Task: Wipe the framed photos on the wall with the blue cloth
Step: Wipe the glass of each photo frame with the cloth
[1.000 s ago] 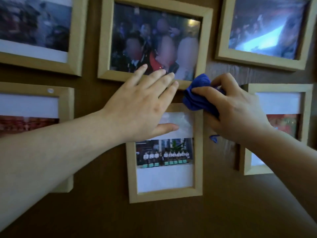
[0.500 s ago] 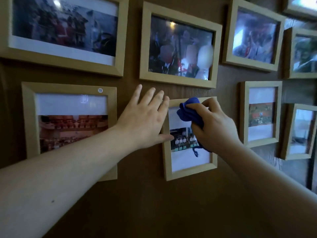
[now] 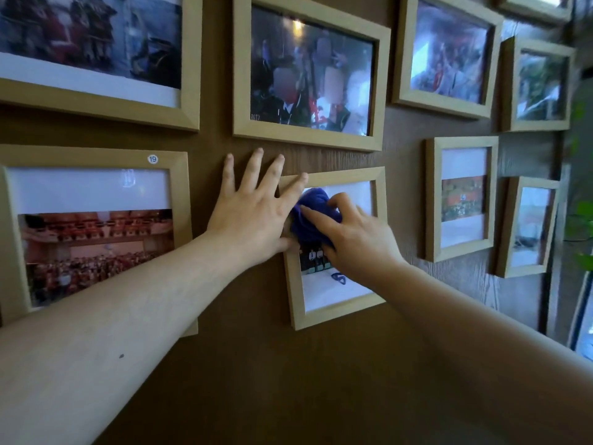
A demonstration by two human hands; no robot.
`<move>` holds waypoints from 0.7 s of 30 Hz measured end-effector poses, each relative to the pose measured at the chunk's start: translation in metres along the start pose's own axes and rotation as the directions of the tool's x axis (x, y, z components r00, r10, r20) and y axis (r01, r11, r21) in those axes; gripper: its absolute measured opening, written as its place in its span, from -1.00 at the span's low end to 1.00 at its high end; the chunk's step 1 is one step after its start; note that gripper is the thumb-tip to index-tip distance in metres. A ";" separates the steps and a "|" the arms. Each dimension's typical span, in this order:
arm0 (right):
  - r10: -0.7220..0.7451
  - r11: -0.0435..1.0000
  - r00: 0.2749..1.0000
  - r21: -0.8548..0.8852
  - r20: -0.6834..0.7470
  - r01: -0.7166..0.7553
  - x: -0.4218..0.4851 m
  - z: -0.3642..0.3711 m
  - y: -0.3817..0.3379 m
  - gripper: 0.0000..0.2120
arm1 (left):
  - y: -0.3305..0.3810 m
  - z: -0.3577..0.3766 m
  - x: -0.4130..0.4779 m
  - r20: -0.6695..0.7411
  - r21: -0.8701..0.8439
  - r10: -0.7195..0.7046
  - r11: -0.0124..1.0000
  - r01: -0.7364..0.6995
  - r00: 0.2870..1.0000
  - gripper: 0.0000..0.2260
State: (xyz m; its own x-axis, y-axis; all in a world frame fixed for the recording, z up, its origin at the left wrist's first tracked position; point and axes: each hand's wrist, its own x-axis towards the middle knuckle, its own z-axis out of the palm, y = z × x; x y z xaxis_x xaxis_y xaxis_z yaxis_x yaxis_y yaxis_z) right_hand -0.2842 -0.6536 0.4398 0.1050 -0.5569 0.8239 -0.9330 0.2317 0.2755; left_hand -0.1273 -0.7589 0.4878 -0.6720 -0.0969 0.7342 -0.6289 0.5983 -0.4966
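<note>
The right hand [image 3: 359, 242] clutched the bunched blue cloth [image 3: 313, 220], hiding part of one small framed photo [image 3: 337, 303]. The left hand [image 3: 253, 216] lay flat, fingers spread. Nine frames showed, several cut off.

Dark brown wood-grain wall [image 3: 321, 380] filling most of the view, dim and lit from the right, with green plant leaves [image 3: 580, 220] at the right edge beside a bright strip of window [image 3: 585, 335] low in the corner
</note>
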 end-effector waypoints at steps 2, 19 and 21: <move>0.000 0.996 1.000 -0.084 0.025 0.002 -0.006 0.002 0.015 -0.42 | -0.001 0.004 0.000 -0.016 0.025 0.000 1.000 0.000 1.000 -0.05; 0.039 0.998 0.999 -0.049 0.016 -0.038 -0.016 0.013 -0.009 -0.37 | 0.001 0.008 -0.002 -0.048 0.044 0.015 0.999 -0.013 0.999 -0.07; 0.126 0.985 0.991 -0.127 0.040 -0.120 -0.019 0.012 0.004 -0.33 | 0.000 0.008 -0.001 -0.045 0.040 0.009 0.999 -0.008 0.999 -0.05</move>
State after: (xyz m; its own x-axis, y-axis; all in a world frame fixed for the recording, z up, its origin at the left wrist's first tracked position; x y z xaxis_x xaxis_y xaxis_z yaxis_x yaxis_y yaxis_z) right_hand -0.2941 -0.6513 0.4195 -0.0272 -0.5551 0.8313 -0.8876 0.3960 0.2354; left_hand -0.1297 -0.7648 0.4830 -0.6597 -0.0557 0.7495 -0.6390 0.5665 -0.5203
